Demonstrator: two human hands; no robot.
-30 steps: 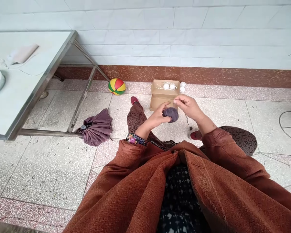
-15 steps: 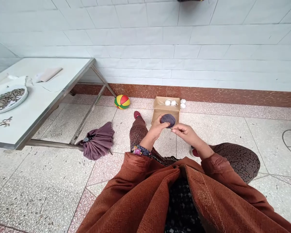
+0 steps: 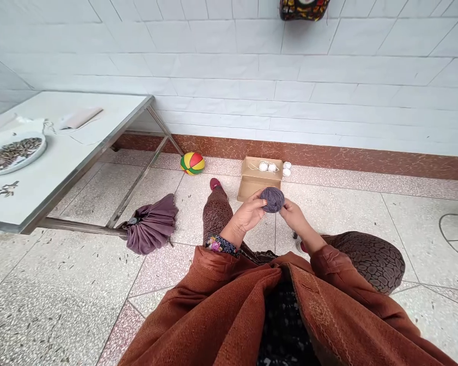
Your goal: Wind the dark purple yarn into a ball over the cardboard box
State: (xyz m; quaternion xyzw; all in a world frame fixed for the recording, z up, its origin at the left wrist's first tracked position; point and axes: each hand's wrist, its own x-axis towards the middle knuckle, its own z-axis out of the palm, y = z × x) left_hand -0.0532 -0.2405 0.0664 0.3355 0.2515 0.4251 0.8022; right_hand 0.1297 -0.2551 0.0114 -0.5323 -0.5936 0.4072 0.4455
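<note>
A ball of grey-purple yarn (image 3: pixel 273 200) is held up over the floor in front of me. Gripping it from the left, my left hand (image 3: pixel 251 211) has its thumb across the near side. My right hand (image 3: pixel 293 216) is closed at the ball's right edge, its fingertips partly hidden there; a loose strand does not show clearly. Just beyond the hands an open cardboard box (image 3: pixel 250 189) lies on the floor. Two white balls (image 3: pixel 267 166) with white string rest in its raised far part.
Two more white balls (image 3: pixel 287 169) sit right of the box. A coloured ball (image 3: pixel 193 163) lies by the wall. On the left are a folded purple umbrella (image 3: pixel 152 223) and a table (image 3: pixel 118 109) bearing a white tray (image 3: pixel 41 147). A wire ring (image 3: pixel 442 229) is at right.
The yarn ball has turned and moved slightly right and nearer in view. My right hand has come up against its right side, where before it pinched a strand below. The view has tilted up.
</note>
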